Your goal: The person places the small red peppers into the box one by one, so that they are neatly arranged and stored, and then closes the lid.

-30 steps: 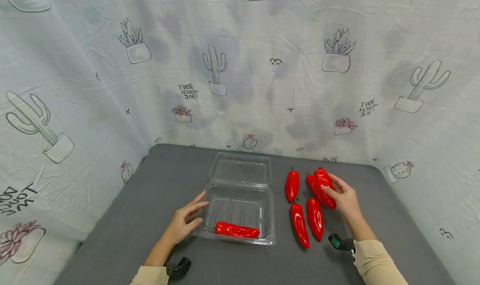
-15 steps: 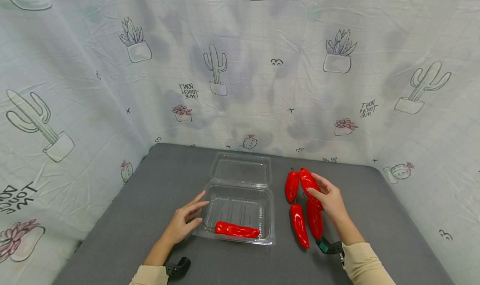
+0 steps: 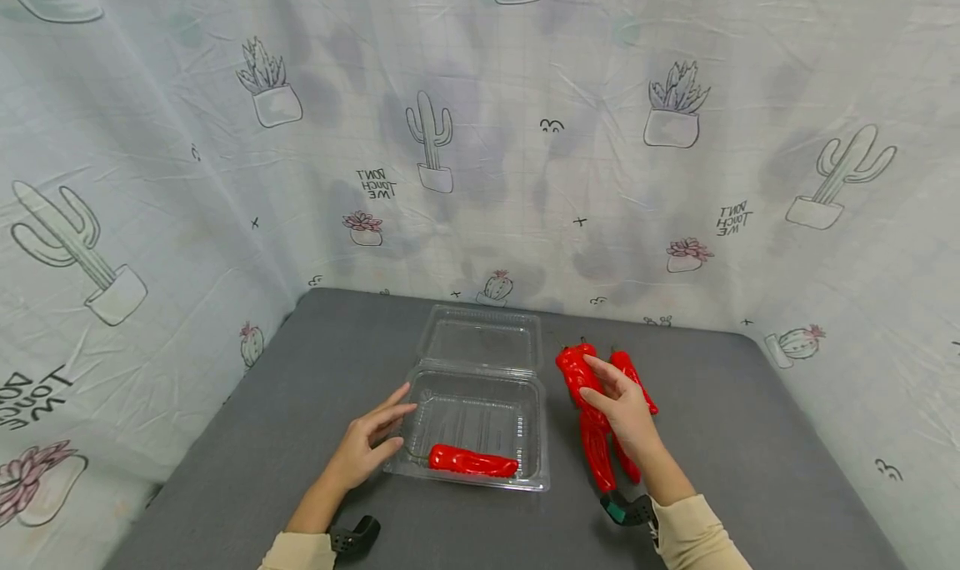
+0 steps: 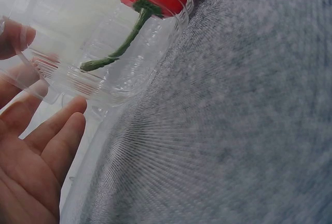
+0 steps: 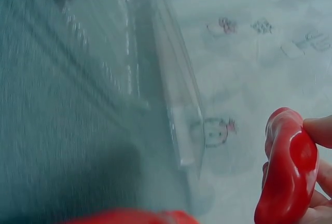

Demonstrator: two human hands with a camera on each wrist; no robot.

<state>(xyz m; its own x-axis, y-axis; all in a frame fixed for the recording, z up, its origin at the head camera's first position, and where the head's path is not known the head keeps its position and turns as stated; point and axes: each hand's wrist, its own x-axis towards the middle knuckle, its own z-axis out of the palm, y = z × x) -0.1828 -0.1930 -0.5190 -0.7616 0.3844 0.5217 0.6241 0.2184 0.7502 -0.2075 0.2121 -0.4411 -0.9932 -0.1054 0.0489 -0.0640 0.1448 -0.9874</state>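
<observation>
My right hand (image 3: 622,403) pinches a red pepper (image 3: 576,372) between thumb and fingers, raised over the other peppers to the right of the clear plastic clamshell box (image 3: 480,412). In the right wrist view that held pepper (image 5: 290,167) looks glossy and dented. The box lies with its lid (image 3: 480,341) folded back. Along its near side lies one red pepper (image 3: 472,462), whose green stem (image 4: 124,45) points toward my left hand. My left hand (image 3: 367,445) is at the box's left edge, fingers extended and spread beside the rim.
Several more red peppers lie on the grey table (image 3: 360,328) right of the box. One pepper (image 3: 633,378) is behind my right hand, another (image 3: 597,457) below it; others are partly covered. A patterned cloth (image 3: 510,153) hangs behind the table.
My right hand has lifted a red pepper from the right-hand group and carried it leftward, toward the box. The left hand, the box and the pepper inside stay in place.
</observation>
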